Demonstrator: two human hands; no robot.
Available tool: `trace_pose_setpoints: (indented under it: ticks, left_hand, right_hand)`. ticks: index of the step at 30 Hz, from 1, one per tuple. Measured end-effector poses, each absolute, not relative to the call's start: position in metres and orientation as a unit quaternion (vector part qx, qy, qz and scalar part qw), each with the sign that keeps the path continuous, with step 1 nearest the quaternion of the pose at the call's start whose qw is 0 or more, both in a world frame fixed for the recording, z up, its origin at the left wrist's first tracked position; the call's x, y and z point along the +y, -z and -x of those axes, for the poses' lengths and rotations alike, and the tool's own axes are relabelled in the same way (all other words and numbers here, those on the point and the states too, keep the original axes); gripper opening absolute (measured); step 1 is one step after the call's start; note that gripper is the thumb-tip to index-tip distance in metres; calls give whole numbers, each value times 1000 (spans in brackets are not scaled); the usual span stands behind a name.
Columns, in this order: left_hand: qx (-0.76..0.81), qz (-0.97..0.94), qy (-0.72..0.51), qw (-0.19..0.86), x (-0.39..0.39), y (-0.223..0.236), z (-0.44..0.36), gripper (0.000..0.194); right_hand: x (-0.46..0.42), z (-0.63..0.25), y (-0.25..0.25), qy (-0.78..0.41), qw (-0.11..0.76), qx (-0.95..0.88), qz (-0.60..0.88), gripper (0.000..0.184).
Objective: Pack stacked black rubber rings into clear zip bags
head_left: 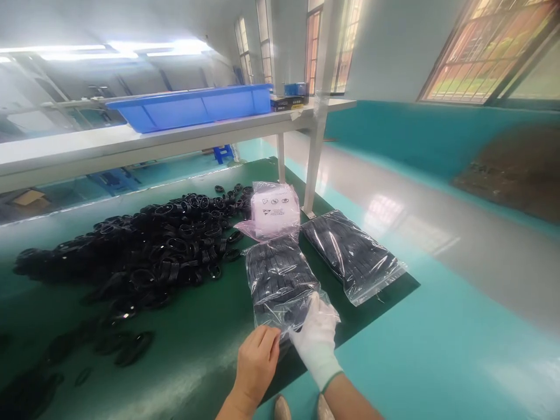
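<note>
A clear plastic bag (282, 274) packed with rows of black coiled cables lies on the green mat in front of me. My bare left hand (258, 356) pinches the near edge of this bag at its open-looking end. On my right hand (317, 332) is a white glove; its fingers lie over the bag's near right corner and grip the plastic there, partly hidden from view. A second filled clear bag (350, 248) rests to the right, apart from both hands. Behind the first bag sits a pink plastic packet (275, 210) with printed symbols.
A large heap of black coiled cables (175, 233) spreads across the green mat (210, 326) on the left. Above stands a white shelf (175, 142) with a blue bin (196, 108) and small boxes (289, 103). Its post (315, 157) rises behind the bags.
</note>
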State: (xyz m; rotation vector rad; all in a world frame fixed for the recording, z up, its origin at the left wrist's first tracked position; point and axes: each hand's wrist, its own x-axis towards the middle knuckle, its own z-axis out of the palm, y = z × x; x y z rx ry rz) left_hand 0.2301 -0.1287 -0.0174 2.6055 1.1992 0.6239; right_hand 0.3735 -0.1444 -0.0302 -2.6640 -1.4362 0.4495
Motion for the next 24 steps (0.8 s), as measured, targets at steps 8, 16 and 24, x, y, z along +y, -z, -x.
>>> trace_pose_setpoints:
  ticks: [8,16,24]
  left_hand:
    - [477,-858,-181,54,-134,26,-227,37]
    - [469,-852,-218,83,-131,30,-221,26]
    - [476,-823,-256,173,-207,55,-250,43]
  right_hand:
    - [-143,-356,26,-154,58,-431,887,102]
    - [-133,-371,31,-134,43,-397,907,99]
    - [-131,-373,25,-74,92,-382,917,89]
